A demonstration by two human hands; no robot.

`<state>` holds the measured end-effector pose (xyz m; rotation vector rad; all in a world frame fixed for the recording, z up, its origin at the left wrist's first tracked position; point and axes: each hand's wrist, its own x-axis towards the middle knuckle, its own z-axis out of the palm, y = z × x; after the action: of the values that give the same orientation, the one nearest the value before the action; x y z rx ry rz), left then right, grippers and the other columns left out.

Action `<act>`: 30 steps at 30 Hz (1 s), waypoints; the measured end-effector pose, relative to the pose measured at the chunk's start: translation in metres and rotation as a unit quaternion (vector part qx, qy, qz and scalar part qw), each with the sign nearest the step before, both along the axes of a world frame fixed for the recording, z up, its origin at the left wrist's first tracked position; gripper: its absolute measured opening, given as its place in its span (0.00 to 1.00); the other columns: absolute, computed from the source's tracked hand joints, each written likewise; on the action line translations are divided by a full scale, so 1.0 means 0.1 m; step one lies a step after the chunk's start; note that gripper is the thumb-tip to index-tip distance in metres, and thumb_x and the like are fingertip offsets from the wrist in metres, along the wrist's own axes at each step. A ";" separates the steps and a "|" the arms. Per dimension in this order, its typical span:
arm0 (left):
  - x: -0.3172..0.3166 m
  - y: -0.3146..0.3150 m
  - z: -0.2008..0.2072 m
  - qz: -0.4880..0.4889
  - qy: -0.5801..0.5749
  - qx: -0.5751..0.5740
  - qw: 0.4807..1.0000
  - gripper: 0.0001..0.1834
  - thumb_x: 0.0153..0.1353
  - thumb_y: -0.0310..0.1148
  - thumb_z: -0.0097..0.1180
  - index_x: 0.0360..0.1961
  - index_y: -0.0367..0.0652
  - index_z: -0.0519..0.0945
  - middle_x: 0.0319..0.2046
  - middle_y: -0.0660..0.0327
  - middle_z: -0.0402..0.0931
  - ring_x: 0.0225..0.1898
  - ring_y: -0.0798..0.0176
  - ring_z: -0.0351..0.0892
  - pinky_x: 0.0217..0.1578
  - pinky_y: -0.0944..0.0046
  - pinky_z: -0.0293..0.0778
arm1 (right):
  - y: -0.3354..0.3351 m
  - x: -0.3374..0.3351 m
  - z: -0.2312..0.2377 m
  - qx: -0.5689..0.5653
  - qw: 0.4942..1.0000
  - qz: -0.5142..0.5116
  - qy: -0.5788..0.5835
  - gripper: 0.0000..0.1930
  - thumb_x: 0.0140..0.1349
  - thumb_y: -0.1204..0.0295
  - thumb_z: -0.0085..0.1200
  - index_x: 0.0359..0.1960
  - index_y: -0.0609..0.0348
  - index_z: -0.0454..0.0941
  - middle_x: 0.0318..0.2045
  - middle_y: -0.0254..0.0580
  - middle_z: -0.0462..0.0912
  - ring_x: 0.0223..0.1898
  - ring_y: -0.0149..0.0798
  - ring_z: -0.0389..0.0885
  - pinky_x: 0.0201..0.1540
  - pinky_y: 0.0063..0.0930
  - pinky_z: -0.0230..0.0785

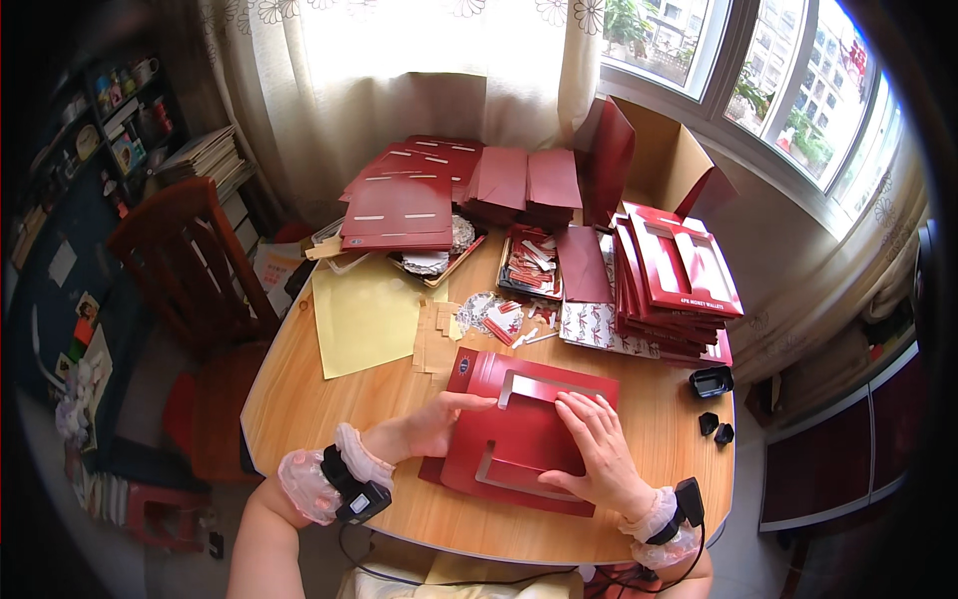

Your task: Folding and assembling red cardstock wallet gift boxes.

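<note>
A red flat cardboard wallet box (524, 424) with two cut-out slots lies on the wooden table in front of me, turned slightly askew. My left hand (431, 421) is at its left side, thumb stretched over the top face and the other fingers curled at the edge, partly hidden. Across the right part of the box, my right hand (599, 449) rests with fingers spread, fingertips by the upper slot and thumb by the lower one. Both wrists wear frilly cuffs with black strapped devices.
Finished-looking red boxes (689, 265) are stacked at the right. Flat red card sheets (399, 205) and red envelopes (524, 180) lie at the back. Nearby are a tray of small pieces (531, 262), yellow paper (367, 314), an open carton (659, 160) and black plastic containers (712, 381).
</note>
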<state>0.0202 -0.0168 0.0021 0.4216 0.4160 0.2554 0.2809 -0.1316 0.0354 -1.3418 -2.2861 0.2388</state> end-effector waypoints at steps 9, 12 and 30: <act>0.03 0.02 -0.10 -0.007 0.018 -0.016 1.000 0.23 0.68 0.38 0.52 0.61 0.39 0.74 0.59 0.54 0.76 0.59 0.53 0.76 0.62 0.47 0.69 | -0.02 -0.03 0.04 0.008 0.998 -0.031 -0.044 0.47 0.49 0.51 0.72 0.67 0.63 0.65 0.63 0.49 0.69 0.66 0.49 0.66 0.72 0.53 0.51; 0.00 -0.05 -0.13 0.022 0.017 -0.019 0.999 0.22 0.67 0.38 0.52 0.59 0.40 0.75 0.59 0.54 0.77 0.58 0.53 0.76 0.62 0.47 0.69 | -0.01 -0.08 0.05 0.024 0.997 -0.027 -0.061 0.46 0.49 0.51 0.71 0.66 0.64 0.65 0.61 0.48 0.70 0.64 0.48 0.68 0.72 0.53 0.51; -0.05 -0.10 0.08 0.089 0.065 -0.036 0.993 0.24 0.65 0.37 0.54 0.60 0.39 0.74 0.57 0.53 0.77 0.56 0.53 0.78 0.60 0.49 0.72 | -0.06 -0.02 0.09 0.097 0.994 -0.041 -0.022 0.44 0.49 0.52 0.71 0.64 0.62 0.69 0.62 0.48 0.69 0.65 0.52 0.66 0.71 0.56 0.53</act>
<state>0.0154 -0.0268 0.0100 0.3312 0.5903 0.3856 0.2786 -0.1378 0.0441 -1.3468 -2.2200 -0.0405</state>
